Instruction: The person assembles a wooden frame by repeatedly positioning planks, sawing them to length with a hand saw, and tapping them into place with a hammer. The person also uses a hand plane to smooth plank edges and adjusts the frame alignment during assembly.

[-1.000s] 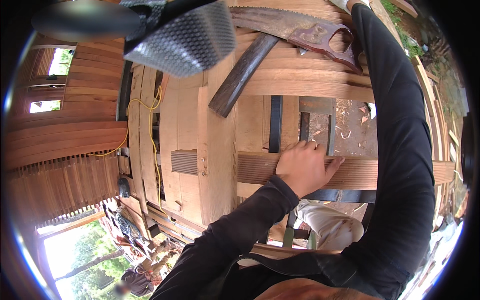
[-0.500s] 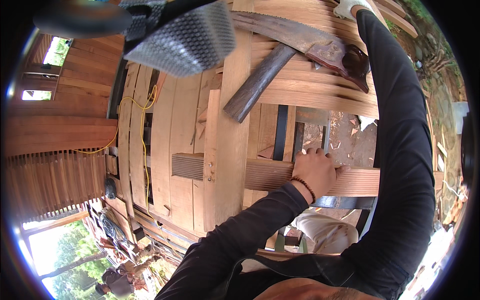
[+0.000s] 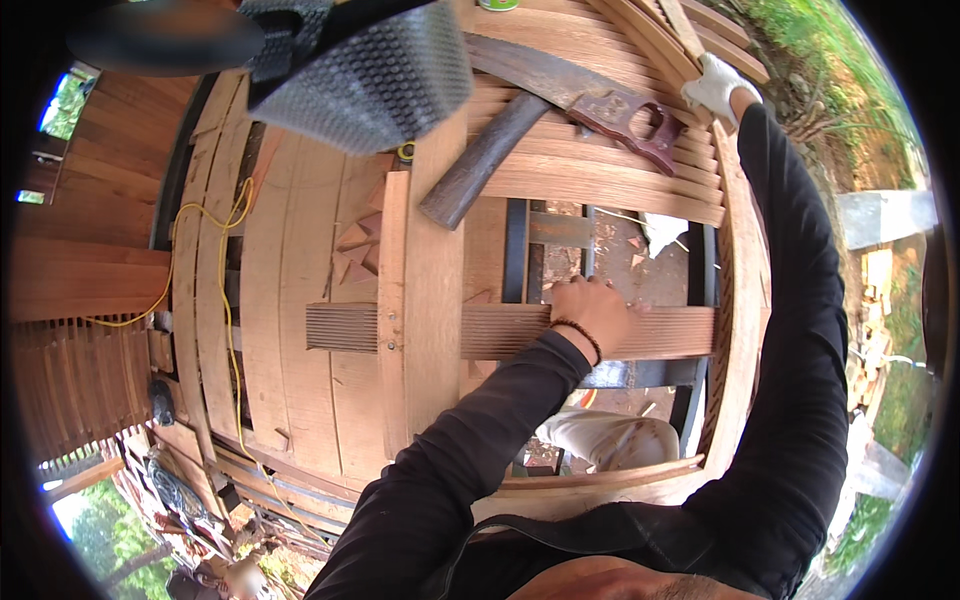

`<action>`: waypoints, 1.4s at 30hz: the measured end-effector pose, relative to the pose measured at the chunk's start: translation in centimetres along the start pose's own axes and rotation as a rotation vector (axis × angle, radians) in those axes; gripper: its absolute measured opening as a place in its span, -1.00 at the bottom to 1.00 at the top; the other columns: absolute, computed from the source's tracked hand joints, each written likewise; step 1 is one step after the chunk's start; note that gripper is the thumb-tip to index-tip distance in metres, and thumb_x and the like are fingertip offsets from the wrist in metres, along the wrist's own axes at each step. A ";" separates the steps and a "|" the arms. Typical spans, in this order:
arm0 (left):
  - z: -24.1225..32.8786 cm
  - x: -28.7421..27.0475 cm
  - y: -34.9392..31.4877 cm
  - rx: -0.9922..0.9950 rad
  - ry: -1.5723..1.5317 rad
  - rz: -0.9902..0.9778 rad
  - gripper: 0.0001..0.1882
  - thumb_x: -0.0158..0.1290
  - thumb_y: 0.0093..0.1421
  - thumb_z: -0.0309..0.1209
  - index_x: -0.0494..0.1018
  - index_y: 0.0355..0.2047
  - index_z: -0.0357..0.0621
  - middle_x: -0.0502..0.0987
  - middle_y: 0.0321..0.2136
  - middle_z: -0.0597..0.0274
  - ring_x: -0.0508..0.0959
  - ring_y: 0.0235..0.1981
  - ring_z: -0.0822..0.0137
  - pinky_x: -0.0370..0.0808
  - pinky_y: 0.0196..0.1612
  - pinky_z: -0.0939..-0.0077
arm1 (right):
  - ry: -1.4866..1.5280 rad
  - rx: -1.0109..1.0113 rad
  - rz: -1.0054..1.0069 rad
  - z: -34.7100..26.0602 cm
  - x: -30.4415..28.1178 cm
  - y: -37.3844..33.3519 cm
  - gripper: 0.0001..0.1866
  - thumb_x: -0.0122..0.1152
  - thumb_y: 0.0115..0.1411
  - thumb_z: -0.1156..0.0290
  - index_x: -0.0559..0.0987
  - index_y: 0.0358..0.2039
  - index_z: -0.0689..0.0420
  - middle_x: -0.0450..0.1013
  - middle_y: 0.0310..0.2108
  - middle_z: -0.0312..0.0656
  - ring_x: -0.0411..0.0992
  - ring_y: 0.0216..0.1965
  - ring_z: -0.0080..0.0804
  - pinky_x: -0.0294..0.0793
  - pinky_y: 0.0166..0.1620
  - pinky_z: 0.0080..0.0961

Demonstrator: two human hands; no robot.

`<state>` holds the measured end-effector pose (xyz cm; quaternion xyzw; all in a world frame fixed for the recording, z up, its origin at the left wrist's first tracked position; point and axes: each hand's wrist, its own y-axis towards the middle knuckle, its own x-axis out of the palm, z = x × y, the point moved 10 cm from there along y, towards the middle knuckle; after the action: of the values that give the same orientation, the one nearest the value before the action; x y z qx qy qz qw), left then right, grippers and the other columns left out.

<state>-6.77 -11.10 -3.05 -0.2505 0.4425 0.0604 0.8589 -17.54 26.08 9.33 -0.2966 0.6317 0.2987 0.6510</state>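
My left hand [image 3: 592, 312], bare with a beaded bracelet, presses on a grooved wooden board [image 3: 505, 331], its fingers curled over the board's far edge. The board passes under a wide plank and a narrow wooden strip [image 3: 393, 290]. At the far right, my right hand [image 3: 715, 92], in a white glove, is closed around the lower end of a pale wooden stick [image 3: 682, 28]; the stick's far end is cut off by the picture edge. A handsaw [image 3: 625, 120] with a dark red handle lies beyond my left hand. It rests across a dark wooden bar [image 3: 482, 165].
Slats [image 3: 610, 180] lie side by side across the far part of the wooden frame. Through a gap shows a black metal support [image 3: 516, 250]. A yellow cord [image 3: 225, 300] runs over planks at left. A blurred grey textured object [image 3: 370, 85] blocks the upper left. Another person [image 3: 215, 580] is at lower left.
The view has shifted, so the saw, bar and boards sit further left. My right hand has come fully into view with the stick. My left hand stays on the grooved board.
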 end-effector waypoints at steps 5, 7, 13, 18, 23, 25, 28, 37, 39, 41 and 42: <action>0.3 0.3 0.3 0.028 0.028 -0.048 -0.24 -0.22 0.43 0.30 0.74 -0.18 -0.09 0.71 -0.16 -0.02 0.70 -0.05 0.00 0.62 -0.04 0.06 | 0.415 0.201 -0.229 4.8 1.6 -13.0 -0.63 0.28 0.16 0.22 0.64 -0.13 0.23 0.65 -0.31 0.02 0.65 -0.21 -0.18 0.58 -0.05 -0.30; 0.2 0.2 0.3 0.019 0.026 -0.045 -0.22 -0.23 0.43 0.31 0.74 -0.17 -0.09 0.72 -0.16 -0.02 0.70 -0.04 -0.01 0.62 -0.04 0.05 | 0.334 0.143 -0.111 4.2 0.2 -16.8 -0.60 0.27 0.19 0.20 0.65 -0.09 0.25 0.65 -0.28 0.04 0.64 -0.18 -0.09 0.55 -0.02 -0.27; 0.3 0.0 0.2 0.028 0.014 -0.086 -0.18 -0.26 0.42 0.33 0.73 -0.17 -0.15 0.71 -0.12 -0.12 0.69 -0.02 -0.08 0.60 0.00 0.06 | 0.152 0.124 0.066 4.9 -0.2 -18.5 -0.49 0.21 0.29 0.00 0.64 0.01 0.17 0.62 -0.08 0.14 0.57 0.00 0.15 0.52 0.09 -0.11; 0.3 0.4 0.5 0.041 0.032 -0.086 -0.15 -0.28 0.43 0.34 0.73 -0.20 -0.17 0.71 -0.13 -0.13 0.69 -0.03 -0.09 0.59 0.00 0.04 | 0.215 0.114 0.062 4.0 0.4 -13.9 -0.50 0.20 0.29 -0.06 0.69 -0.10 0.15 0.62 -0.08 0.15 0.58 -0.01 0.13 0.53 0.07 -0.11; 0.3 0.0 0.2 0.061 0.047 -0.074 -0.14 -0.30 0.44 0.33 0.73 -0.22 -0.18 0.70 -0.14 -0.15 0.68 -0.03 -0.11 0.59 0.02 0.04 | 0.190 0.177 0.057 2.2 -0.2 -12.7 -0.51 0.14 0.33 -0.05 0.72 -0.06 0.09 0.64 -0.08 0.08 0.59 0.00 0.09 0.53 0.10 -0.14; 0.3 0.1 0.3 0.058 0.048 -0.072 -0.14 -0.31 0.44 0.33 0.73 -0.21 -0.19 0.70 -0.13 -0.15 0.68 -0.03 -0.11 0.59 0.03 0.04 | 0.184 0.145 -0.022 1.9 -0.5 -13.2 -0.54 0.11 0.35 -0.01 0.72 -0.04 0.07 0.64 -0.04 0.05 0.58 0.02 0.09 0.52 0.12 -0.13; 0.5 0.5 0.6 0.058 0.062 -0.089 -0.15 -0.32 0.45 0.32 0.72 -0.16 -0.16 0.70 -0.11 -0.13 0.68 -0.01 -0.09 0.59 0.04 0.04 | 0.058 0.131 0.055 2.2 -1.8 -14.0 -0.55 0.10 0.35 0.02 0.71 -0.02 0.07 0.63 -0.01 0.04 0.58 0.03 0.08 0.52 0.13 -0.12; 0.4 -1.2 0.3 0.112 -0.011 0.011 -0.30 -0.19 0.45 0.21 0.67 -0.13 -0.19 0.70 -0.15 -0.13 0.69 -0.05 -0.09 0.59 0.02 0.03 | 1.271 0.390 0.493 7.1 -6.8 -36.5 -0.72 0.11 0.43 0.44 0.54 0.07 0.29 0.48 -0.41 -0.33 0.38 -0.49 -0.66 0.37 -0.42 -0.67; 1.0 -3.2 0.1 0.160 -0.118 0.222 -0.39 -0.09 0.44 0.13 0.62 -0.10 -0.21 0.70 -0.16 -0.11 0.69 -0.08 -0.09 0.60 0.01 0.04 | 1.478 0.494 0.580 9.7 -4.2 -44.4 -0.72 0.14 0.42 0.43 0.53 0.07 0.27 0.48 -0.38 -0.35 0.37 -0.46 -0.66 0.34 -0.40 -0.70; 1.6 -5.5 -0.3 0.179 -0.380 0.313 -0.59 0.03 0.40 -0.10 0.55 -0.07 -0.23 0.69 -0.17 -0.06 0.69 -0.09 -0.03 0.61 -0.02 0.09 | 1.556 0.531 0.430 11.9 -0.2 -51.0 -0.72 0.20 0.38 0.38 0.55 0.01 0.27 0.46 -0.39 -0.36 0.38 -0.41 -0.65 0.36 -0.33 -0.72; 1.7 -6.1 0.0 0.220 -0.554 0.330 -0.65 0.04 0.40 -0.17 0.53 -0.06 -0.24 0.68 -0.15 -0.02 0.69 -0.07 0.03 0.62 -0.02 0.12 | 1.532 0.535 0.304 12.5 1.2 -53.1 -0.73 0.23 0.37 0.36 0.56 -0.02 0.26 0.45 -0.40 -0.37 0.38 -0.40 -0.65 0.37 -0.32 -0.72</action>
<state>-9.21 -9.61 2.58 -0.0552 0.2310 0.2162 0.9470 31.10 1.32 8.88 -0.1644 0.9836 -0.0620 0.0407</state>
